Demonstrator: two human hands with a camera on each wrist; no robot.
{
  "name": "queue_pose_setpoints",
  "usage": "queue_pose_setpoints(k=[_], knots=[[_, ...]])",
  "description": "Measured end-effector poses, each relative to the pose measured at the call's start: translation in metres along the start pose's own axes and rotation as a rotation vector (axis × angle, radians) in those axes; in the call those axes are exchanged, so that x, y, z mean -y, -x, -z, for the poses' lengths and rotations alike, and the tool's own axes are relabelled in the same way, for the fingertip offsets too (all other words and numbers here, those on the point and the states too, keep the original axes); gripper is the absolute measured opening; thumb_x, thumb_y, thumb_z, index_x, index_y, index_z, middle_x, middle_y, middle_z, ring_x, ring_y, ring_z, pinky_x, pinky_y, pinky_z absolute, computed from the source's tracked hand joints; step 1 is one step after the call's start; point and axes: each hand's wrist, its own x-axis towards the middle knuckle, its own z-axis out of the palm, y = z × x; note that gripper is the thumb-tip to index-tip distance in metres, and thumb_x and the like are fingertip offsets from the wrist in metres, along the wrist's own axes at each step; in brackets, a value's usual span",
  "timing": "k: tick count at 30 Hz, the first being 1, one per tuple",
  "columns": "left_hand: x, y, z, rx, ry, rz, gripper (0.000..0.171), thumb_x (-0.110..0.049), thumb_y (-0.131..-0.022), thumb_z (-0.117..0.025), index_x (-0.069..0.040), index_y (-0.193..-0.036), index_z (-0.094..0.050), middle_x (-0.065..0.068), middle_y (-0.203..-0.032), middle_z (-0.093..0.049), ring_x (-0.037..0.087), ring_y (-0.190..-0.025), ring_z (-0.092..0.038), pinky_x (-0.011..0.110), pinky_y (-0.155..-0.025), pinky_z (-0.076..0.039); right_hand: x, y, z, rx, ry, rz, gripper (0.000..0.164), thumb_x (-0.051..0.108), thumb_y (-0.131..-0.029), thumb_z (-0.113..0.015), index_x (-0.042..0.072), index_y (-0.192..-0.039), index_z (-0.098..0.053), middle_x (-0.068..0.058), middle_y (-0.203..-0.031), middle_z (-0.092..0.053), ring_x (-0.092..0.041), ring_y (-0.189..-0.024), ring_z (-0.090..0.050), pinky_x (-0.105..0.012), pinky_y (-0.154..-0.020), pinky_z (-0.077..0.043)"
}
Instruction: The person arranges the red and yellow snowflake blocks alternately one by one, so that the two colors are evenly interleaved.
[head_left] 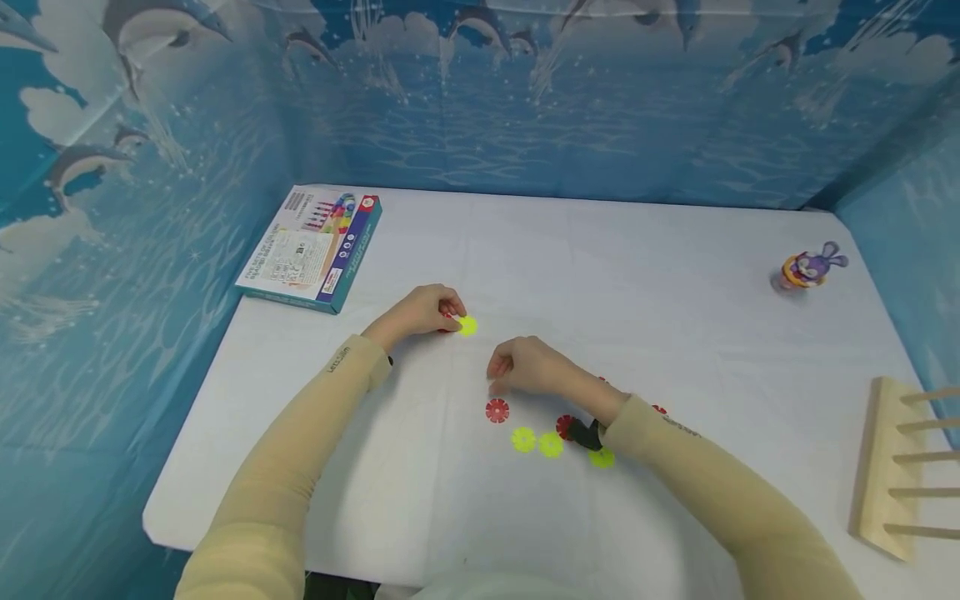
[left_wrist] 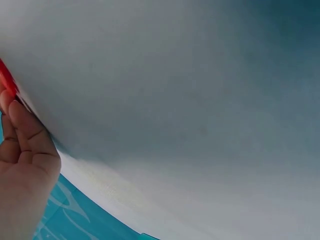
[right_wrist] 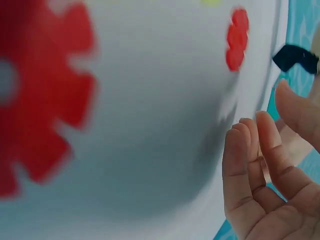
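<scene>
My left hand [head_left: 420, 313] pinches a red notched disc [head_left: 446, 322] between thumb and fingers, low over the white table. A yellow notched disc [head_left: 468, 325] sits right at those fingertips; whether the two are joined I cannot tell. In the left wrist view only a red edge [left_wrist: 7, 80] of the disc shows by the fingers. My right hand [head_left: 528, 367] hovers with loosely bent fingers and nothing between them, as the right wrist view of the hand [right_wrist: 270, 185] confirms. Just below it lies another red disc [head_left: 497, 410].
Yellow discs [head_left: 523, 440] and a red disc [head_left: 564, 427] lie near my right wrist, some partly covered by the arm. A box [head_left: 307, 250] stands at the back left, a purple rabbit toy [head_left: 810, 267] at the back right. A wooden pegged rack [head_left: 888, 475] lies at the right edge.
</scene>
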Motion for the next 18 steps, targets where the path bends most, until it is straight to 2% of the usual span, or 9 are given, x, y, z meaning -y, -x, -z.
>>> queue_pose_setpoints(k=[7,18], knots=[[0.0,0.0,0.0,0.011,0.01,0.012,0.019,-0.014,-0.088,-0.073,-0.009,-0.106,-0.068,0.007,-0.098,-0.061,0.018,-0.084,-0.056,0.025,-0.077,-0.05,-0.003,0.011,-0.015,0.03,0.012,-0.015,0.014,0.017,-0.081,-0.081,0.014,-0.089,-0.069,0.001,-0.084,-0.06,-0.014,-0.08,-0.054,-0.026,-0.073,-0.046],[0.0,0.0,0.0,0.004,0.007,-0.016,0.019,-0.012,-0.087,-0.074,-0.008,-0.104,-0.068,0.006,-0.094,-0.061,0.016,-0.081,-0.055,0.024,-0.074,-0.048,0.002,0.013,-0.03,0.002,0.138,-0.009,0.023,0.016,-0.076,-0.085,0.014,-0.085,-0.063,0.0,-0.084,-0.053,-0.015,-0.078,-0.049,-0.027,-0.07,-0.043]])
